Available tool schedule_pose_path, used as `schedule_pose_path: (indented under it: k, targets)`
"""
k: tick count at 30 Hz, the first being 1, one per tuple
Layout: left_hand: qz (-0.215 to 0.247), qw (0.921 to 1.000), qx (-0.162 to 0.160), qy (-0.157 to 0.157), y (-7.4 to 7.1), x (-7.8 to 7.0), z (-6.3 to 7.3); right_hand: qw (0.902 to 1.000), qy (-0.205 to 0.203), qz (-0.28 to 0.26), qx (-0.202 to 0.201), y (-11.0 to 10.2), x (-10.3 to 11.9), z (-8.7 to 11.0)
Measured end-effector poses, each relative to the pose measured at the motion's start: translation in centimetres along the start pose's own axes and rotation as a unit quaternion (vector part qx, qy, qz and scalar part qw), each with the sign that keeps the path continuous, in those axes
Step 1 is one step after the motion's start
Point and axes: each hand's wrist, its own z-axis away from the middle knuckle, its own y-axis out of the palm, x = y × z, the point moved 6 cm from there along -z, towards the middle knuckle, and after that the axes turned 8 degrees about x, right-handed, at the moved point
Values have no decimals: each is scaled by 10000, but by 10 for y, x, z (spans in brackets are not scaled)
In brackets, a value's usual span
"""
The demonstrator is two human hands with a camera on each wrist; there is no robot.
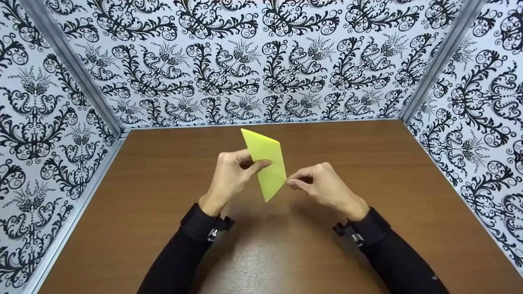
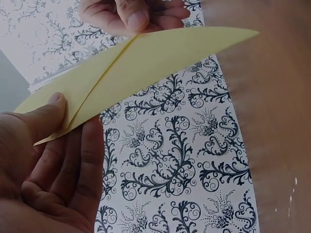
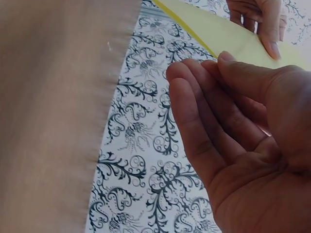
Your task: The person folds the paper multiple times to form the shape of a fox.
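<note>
A yellow sheet of folded paper (image 1: 267, 179) is held up above the table, its long sides running steeply in the head view. My left hand (image 1: 231, 173) grips its left side, thumb across the front and fingers behind. At the right-hand corner, my right hand (image 1: 322, 183) pinches the paper's edge between thumb and forefinger. A diagonal fold line crosses the paper (image 2: 141, 63) in the left wrist view, running from the left thumb up to the right hand's fingertips. In the right wrist view, the right thumb (image 3: 243, 73) lies against the paper's edge.
A brown wood-grain table (image 1: 163, 155) spreads beneath both hands. Behind it stands a wall (image 1: 261, 73) with black scroll patterns on white, and similar panels flank both sides, joined by grey corner posts (image 1: 73, 65). Each wrist carries a small strapped device (image 1: 347, 233).
</note>
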Motion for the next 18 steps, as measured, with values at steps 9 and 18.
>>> schedule_pose_path:
  k: [9, 18]
  targets:
    - [-422, 9986, 313, -102, 2, 1, -1, 9953, -378, 1, -895, -29, 16, 7]
    - [-1120, 9879, 1050, 238, 16, -6, 1, 9897, -453, -132, -1349, -41, 27, 11]
